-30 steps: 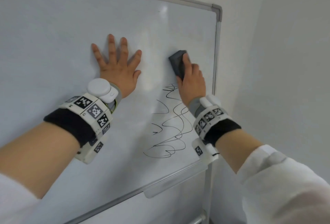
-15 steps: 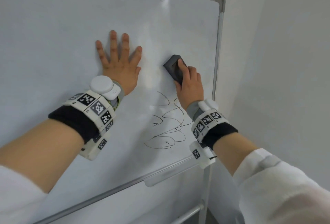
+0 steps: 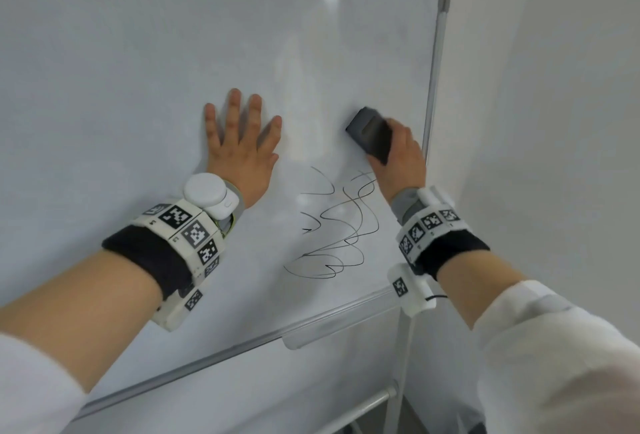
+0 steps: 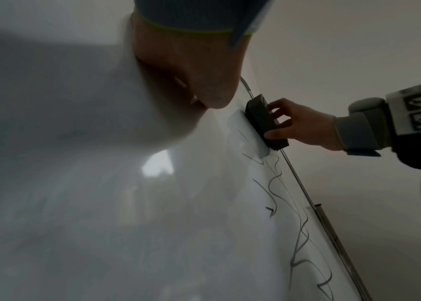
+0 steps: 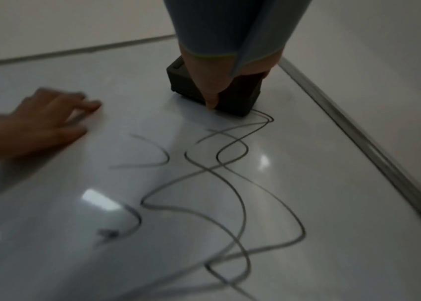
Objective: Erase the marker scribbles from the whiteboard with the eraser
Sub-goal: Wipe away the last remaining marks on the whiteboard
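Note:
Black marker scribbles point(image 3: 337, 229) point(image 5: 219, 183) point(image 4: 294, 224) loop across the lower right of the whiteboard point(image 3: 173, 35). My right hand point(image 3: 398, 160) grips a dark grey eraser point(image 3: 370, 134) point(image 4: 264, 121) point(image 5: 186, 81) and holds it flat on the board just above the top loops of the scribbles. My left hand point(image 3: 240, 142) point(image 5: 50, 120) lies flat on the board with spread fingers, left of the scribbles and the eraser.
The board's metal frame point(image 3: 434, 70) runs close to the right of the eraser, with a white wall point(image 3: 554, 122) beyond it. A marker tray point(image 3: 332, 326) hangs under the bottom edge, and the stand's post point(image 3: 398, 364) drops below.
The eraser swept left and back to the right across the top of the scribbles, and the upper loops are gone. My left hand stayed pressed on the board.

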Tool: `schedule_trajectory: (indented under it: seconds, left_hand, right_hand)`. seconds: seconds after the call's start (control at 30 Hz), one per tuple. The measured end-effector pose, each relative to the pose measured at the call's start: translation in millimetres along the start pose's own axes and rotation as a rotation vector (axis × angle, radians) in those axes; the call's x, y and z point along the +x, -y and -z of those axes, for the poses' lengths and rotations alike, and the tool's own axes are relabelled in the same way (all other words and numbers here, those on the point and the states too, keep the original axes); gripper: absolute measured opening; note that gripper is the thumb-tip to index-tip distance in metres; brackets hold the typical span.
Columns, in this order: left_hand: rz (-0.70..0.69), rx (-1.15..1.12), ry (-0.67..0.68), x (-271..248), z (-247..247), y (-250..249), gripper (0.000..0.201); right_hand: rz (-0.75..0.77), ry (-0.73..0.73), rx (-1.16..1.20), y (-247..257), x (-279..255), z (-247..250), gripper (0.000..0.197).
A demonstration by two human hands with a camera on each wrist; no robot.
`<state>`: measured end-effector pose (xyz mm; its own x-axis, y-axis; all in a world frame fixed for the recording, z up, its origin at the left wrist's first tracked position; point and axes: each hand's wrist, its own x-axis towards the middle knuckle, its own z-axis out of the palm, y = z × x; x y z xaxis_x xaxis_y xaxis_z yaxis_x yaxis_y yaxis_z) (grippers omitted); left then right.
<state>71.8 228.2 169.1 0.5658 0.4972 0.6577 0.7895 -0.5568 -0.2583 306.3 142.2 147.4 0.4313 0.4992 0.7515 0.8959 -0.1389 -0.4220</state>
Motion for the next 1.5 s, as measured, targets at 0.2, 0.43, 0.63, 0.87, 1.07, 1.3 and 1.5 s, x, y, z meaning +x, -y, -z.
schedule_trajectory:
  seconds: [0.2, 0.43, 0.63, 0.87, 1.07, 1.3, 1.5]
  left_hand:
    - [0.007, 0.009, 0.013, -2, -2, 0, 0.054]
    - [0.005, 0.027, 0.030, -1, -2, -1, 0.054]
    - [0.004, 0.052, 0.034, -1, -3, -1, 0.055]
    - [-0.017, 0.053, -0.002, -2, -5, 0, 0.054]
    - [-0.017, 0.073, -0.006, 1, -6, 1, 0.054]
    - [-0.023, 0.047, -0.004, -6, -7, 0, 0.054]
    - [-0.017, 0.019, 0.005, -20, -15, 1, 0.055]
  right_hand:
    - [0.183, 0.192, -0.087, -14, -56, -16, 0.055]
    - [-0.111, 0.097, -0.072, -35, -2, 9, 0.062]
    - [-0.021, 0.187, -0.139, -31, -52, -12, 0.059]
    - [-0.212, 0.138, -0.095, -31, -23, 1, 0.066]
    - [-0.057, 0.267, -0.131, 5, -75, -25, 0.066]
    - [-0.110, 0.251, -0.144, -8, -60, -12, 0.066]
    - [-0.080, 0.282, -0.130, 14, -89, -27, 0.065]
